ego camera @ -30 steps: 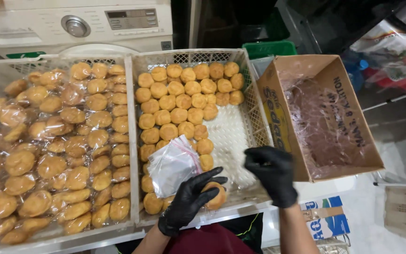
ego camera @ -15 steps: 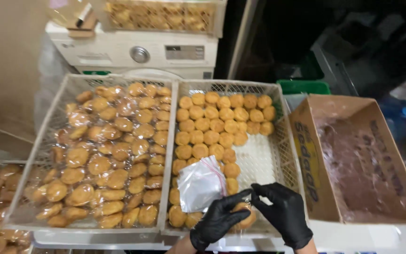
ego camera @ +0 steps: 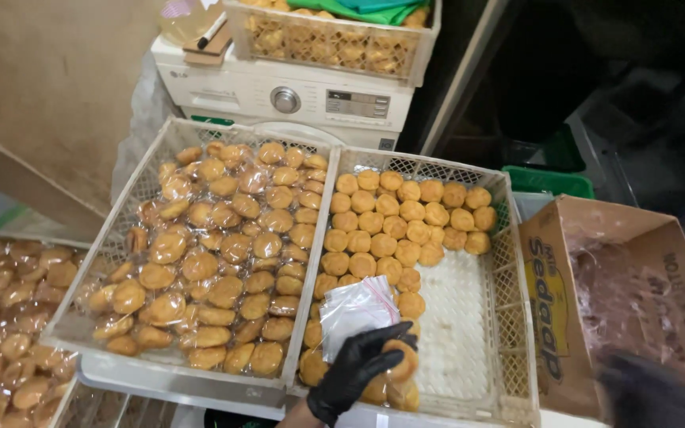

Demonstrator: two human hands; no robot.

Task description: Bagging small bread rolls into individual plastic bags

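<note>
My left hand (ego camera: pixel 356 370), in a black glove, rests at the near end of the white lattice crate (ego camera: pixel 509 317). Its fingers close over one round golden bun (ego camera: pixel 403 362) and press on a stack of small clear plastic bags (ego camera: pixel 354 309). Unwrapped buns (ego camera: pixel 406 218) fill the far half and left side of this crate; its right near part shows bare mesh. My right hand (ego camera: pixel 648 392), also black-gloved, is blurred at the bottom right, over the near corner of an open cardboard box (ego camera: pixel 545 309). Nothing shows in it.
A second crate (ego camera: pixel 140 214) to the left holds buns wrapped in clear film (ego camera: pixel 223 254); a third crate of them (ego camera: pixel 9 317) sits at far left. Behind stands a white washing machine (ego camera: pixel 279 91) with another crate (ego camera: pixel 334 43) on top. A green crate (ego camera: pixel 549 181) lies behind the box.
My right hand has left the bun and swung right to the cardboard box. My left hand still holds the bun and bags. The view has tilted up and to the left.
</note>
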